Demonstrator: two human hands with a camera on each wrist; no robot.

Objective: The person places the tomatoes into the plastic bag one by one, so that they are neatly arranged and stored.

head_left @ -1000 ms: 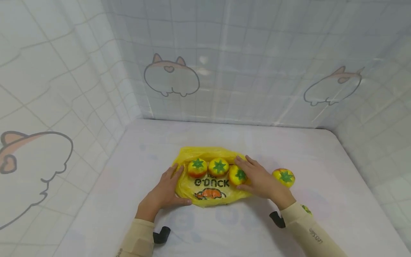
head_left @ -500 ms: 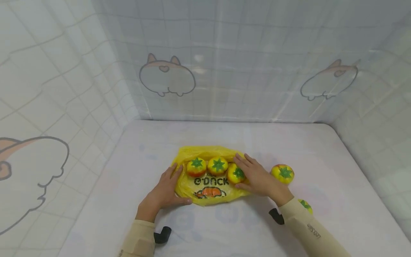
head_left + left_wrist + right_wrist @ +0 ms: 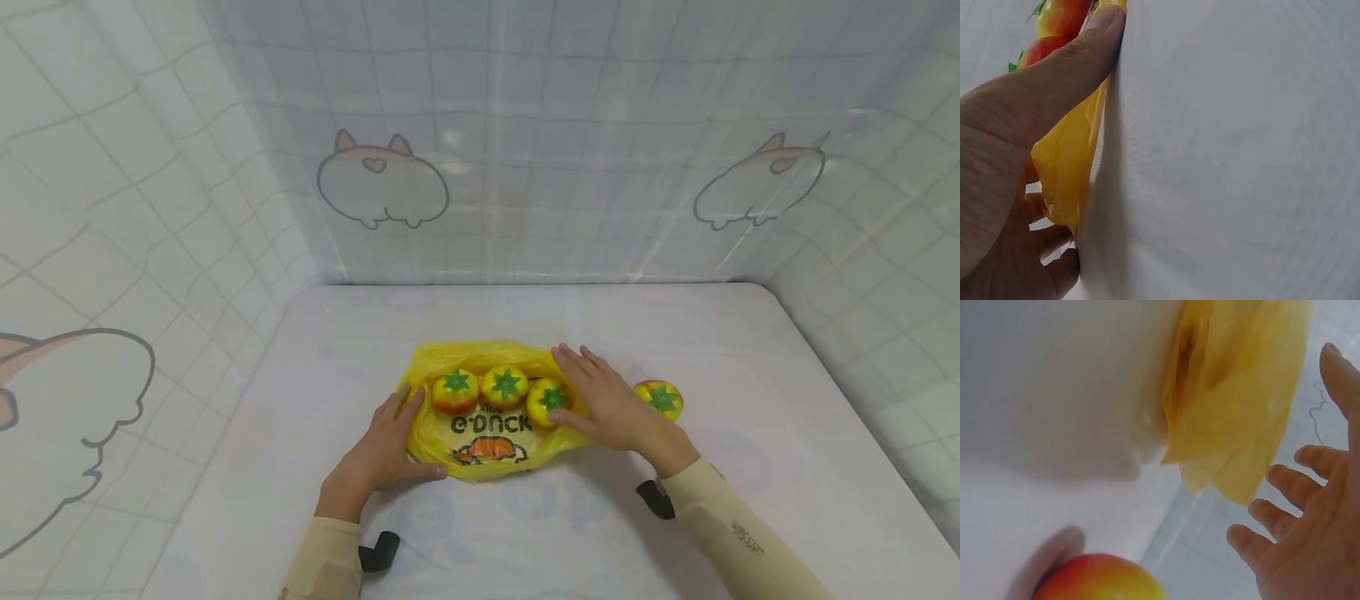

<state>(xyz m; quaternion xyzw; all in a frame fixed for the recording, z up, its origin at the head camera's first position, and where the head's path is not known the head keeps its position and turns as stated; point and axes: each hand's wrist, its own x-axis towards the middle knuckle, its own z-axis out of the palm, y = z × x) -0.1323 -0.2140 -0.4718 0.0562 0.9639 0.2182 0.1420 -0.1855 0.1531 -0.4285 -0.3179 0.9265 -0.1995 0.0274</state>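
Head view: a thin yellow plastic bag (image 3: 491, 425) lies on a pale counter (image 3: 517, 533), print facing up. Three yellow-and-red fruits (image 3: 505, 386) with green star-shaped tops sit in a curved row on its printed panel, framed by crumpled folds. The left hand (image 3: 386, 446) is spread along the bag's left end. The right hand (image 3: 611, 408) is unclenched at the other end, its thumb overlapping the rightmost fruit (image 3: 544, 398). A fourth fruit (image 3: 663, 398) rests on the counter just beyond that hand. The bag looks light, limp and easily creased; holding both ends broadly should suit it better than one pinch.

Left wrist view: the thumb lies along the bag's edge, the fingers loosely bent at its side. Two glossy fruits show beyond; they look firm, smooth and apt to roll.

Right wrist view: fingers and thumb stand apart, gripping nothing, beside the bag's loose, translucent edge. One fruit shows low down, on the counter. Each fruit seems best cupped round its sides, below the leaves.
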